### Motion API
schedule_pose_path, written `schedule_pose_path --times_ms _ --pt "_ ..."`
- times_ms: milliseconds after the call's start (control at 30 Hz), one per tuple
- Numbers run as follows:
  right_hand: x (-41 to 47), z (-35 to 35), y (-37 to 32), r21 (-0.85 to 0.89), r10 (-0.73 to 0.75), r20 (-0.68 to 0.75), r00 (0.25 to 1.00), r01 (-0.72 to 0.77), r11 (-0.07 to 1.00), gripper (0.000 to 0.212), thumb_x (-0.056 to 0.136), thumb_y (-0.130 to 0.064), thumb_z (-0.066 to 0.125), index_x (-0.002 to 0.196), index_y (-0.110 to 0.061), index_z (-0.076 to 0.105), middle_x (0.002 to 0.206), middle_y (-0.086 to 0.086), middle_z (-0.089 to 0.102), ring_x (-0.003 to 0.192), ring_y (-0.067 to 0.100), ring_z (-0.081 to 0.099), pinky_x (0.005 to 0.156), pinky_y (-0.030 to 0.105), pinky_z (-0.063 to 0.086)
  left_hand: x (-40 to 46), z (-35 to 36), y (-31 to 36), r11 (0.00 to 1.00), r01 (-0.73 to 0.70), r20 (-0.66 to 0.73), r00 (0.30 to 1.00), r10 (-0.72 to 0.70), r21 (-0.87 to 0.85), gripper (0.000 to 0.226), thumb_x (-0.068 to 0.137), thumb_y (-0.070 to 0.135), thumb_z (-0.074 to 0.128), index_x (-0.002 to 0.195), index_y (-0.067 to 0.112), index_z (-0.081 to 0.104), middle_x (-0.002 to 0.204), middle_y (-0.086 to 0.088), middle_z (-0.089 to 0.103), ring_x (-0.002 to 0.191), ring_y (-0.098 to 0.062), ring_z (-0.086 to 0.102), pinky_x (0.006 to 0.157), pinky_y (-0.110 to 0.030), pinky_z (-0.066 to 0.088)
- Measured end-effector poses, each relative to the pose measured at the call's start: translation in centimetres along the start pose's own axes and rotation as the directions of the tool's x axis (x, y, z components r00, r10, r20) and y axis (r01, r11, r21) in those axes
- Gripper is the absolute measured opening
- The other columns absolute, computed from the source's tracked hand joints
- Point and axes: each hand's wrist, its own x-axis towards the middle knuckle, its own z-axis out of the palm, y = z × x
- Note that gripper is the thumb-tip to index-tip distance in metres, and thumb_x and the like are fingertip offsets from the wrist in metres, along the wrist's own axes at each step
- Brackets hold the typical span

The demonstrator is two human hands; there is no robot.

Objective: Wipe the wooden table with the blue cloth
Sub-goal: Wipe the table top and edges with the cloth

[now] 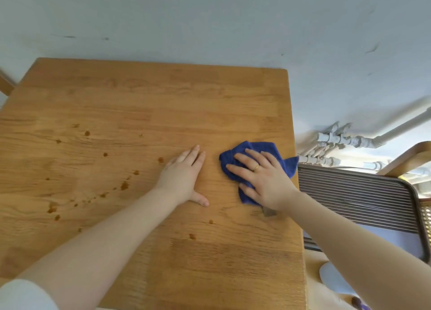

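Note:
The wooden table fills most of the head view. Brown spots and splashes are scattered over its left and middle parts. A crumpled blue cloth lies near the table's right edge. My right hand presses flat on top of the cloth, fingers spread, a gold ring on one finger. My left hand rests flat on the bare wood just left of the cloth, fingers together, holding nothing. A small brown spot sits by my left fingertips.
A pale wall rises behind the table. To the right stand white pipes, a ribbed metal panel and a curved wooden chair part. The table's right edge is close to the cloth.

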Motion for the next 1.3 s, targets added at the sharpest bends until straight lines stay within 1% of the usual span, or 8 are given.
schedule_pose_path --times_ms 167,233,500,633,767,867,1067,1300 --pt "5.7 0.0 1.0 0.079 0.447 -0.01 0.894 -0.445 0.892 0.045 0.096 -0.041 0.033 0.141 -0.035 0.032 0.151 0.0 0.03 0.141 0.028 0.019 0.111 0.047 0.013 -0.1 0.6 -0.2 1.0 0.0 -0.006 1.0 0.0 -0.009 0.129 0.06 0.068 0.067 0.148 0.013 -0.01 0.156 -0.003 -0.017 0.145 -0.019 -0.006 0.116 -0.034 0.005" --pt "6.7 0.0 0.0 0.096 0.521 0.015 0.853 -0.52 0.849 0.047 0.096 -0.041 0.033 0.143 -0.035 0.027 0.154 -0.001 0.022 0.143 0.025 0.01 0.113 0.045 0.007 -0.2 0.6 -0.4 1.0 -0.005 -0.008 1.0 0.004 -0.021 0.129 0.061 0.069 0.065 0.148 0.012 -0.011 0.156 -0.003 -0.017 0.145 -0.018 -0.007 0.117 -0.035 0.004" --pt "1.9 0.2 -5.8 0.154 0.175 0.054 0.983 -0.181 0.971 0.061 0.075 -0.034 0.035 0.136 -0.031 0.041 0.145 0.001 0.04 0.137 0.03 0.03 0.109 0.049 0.021 -0.5 -1.8 -3.2 0.965 0.081 -0.109 0.988 -0.111 -0.25 0.107 0.077 0.049 0.067 0.149 0.017 -0.006 0.158 -0.004 -0.007 0.145 -0.022 0.001 0.117 -0.035 0.006" --pt "6.4 0.5 -3.5 0.087 0.317 -0.001 0.948 -0.316 0.945 0.055 0.081 -0.036 0.032 0.134 -0.027 0.045 0.143 0.003 0.045 0.134 0.032 0.036 0.106 0.05 0.026 -1.4 -1.1 -5.2 0.952 0.052 -0.053 0.996 -0.071 -0.303 0.107 0.077 0.047 0.068 0.149 0.019 -0.006 0.158 0.0 -0.008 0.145 -0.019 0.0 0.116 -0.031 0.007" --pt "10.8 0.2 -3.3 0.045 0.546 0.04 0.837 -0.548 0.835 0.053 0.093 -0.032 0.036 0.145 -0.028 0.023 0.155 0.001 0.018 0.143 0.028 0.009 0.113 0.047 0.009 -2.3 0.2 -6.6 0.968 0.023 -0.069 0.997 -0.041 -0.249 0.107 0.077 0.053 0.065 0.149 0.021 -0.007 0.157 0.002 -0.014 0.144 -0.014 -0.01 0.115 -0.034 0.002" --pt "9.7 0.4 -5.9 0.046 0.495 0.055 0.867 -0.498 0.866 0.054 0.092 -0.033 0.036 0.144 -0.027 0.025 0.155 0.003 0.02 0.143 0.03 0.01 0.114 0.049 0.01 -2.8 -0.2 -8.0 0.976 0.082 -0.054 0.994 -0.095 -0.201 0.113 0.072 0.058 0.065 0.149 0.02 -0.009 0.156 -0.001 -0.018 0.143 -0.017 -0.015 0.115 -0.037 0.0" --pt "7.8 1.0 -7.7 0.037 0.21 0.028 0.977 -0.211 0.977 0.053 0.078 -0.038 0.038 0.127 -0.026 0.051 0.136 0.003 0.052 0.127 0.032 0.045 0.103 0.05 0.033 -2.7 -1.2 -11.4 0.969 0.2 0.01 0.98 -0.201 -0.142 0.134 0.055 0.079 0.06 0.147 0.017 -0.014 0.156 -0.005 -0.016 0.144 -0.019 -0.012 0.115 -0.037 0.0" --pt "15.5 1.4 -5.4 0.049 0.547 -0.016 0.837 -0.545 0.837 0.053 0.09 -0.036 0.04 0.142 -0.029 0.03 0.152 0.0 0.027 0.141 0.027 0.016 0.113 0.048 0.012 -2.5 0.9 -13.8 0.99 0.139 0.123 0.983 -0.136 -0.017 0.147 0.045 0.083 0.062 0.142 0.018 -0.028 0.147 -0.01 -0.038 0.141 -0.024 -0.024 0.114 -0.039 -0.003"
